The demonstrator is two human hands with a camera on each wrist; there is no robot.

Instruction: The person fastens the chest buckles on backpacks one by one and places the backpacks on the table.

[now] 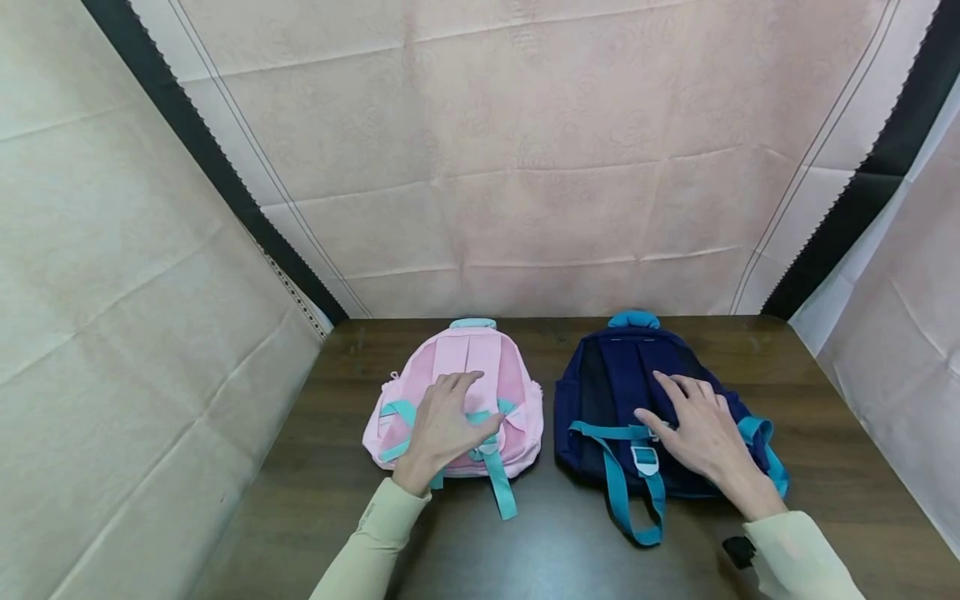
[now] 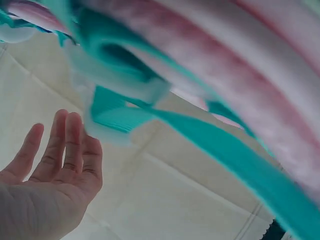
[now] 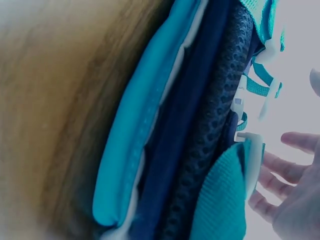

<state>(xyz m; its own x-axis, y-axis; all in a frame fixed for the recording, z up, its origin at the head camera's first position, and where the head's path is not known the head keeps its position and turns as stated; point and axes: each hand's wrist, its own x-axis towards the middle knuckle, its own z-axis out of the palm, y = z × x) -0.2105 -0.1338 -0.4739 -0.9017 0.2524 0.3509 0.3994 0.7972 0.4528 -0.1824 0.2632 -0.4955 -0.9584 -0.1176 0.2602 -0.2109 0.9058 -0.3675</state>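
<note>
A small pink backpack [image 1: 517,375] with teal straps lies strap side up on the table, left of centre. Over its straps hovers my left hand [image 1: 452,423], fingers extended and thumb spread. In the left wrist view those fingers [image 2: 72,150] are straight beside a teal webbing strap [image 2: 215,145] and its pale buckle. To the right lies a navy backpack [image 1: 600,379] with blue straps and a blue top handle [image 1: 633,319]. My right hand [image 1: 701,429] is over its right half, fingers spread and slightly bent. The right wrist view shows its fingertips right at a strap buckle [image 3: 254,165].
Both bags rest on a dark wooden table [image 1: 300,500], a narrow strip of wood between them. Creased pale fabric [image 1: 562,167] with black edging hangs behind the table and along both sides. Loose strap ends [image 1: 501,483] reach toward the front edge.
</note>
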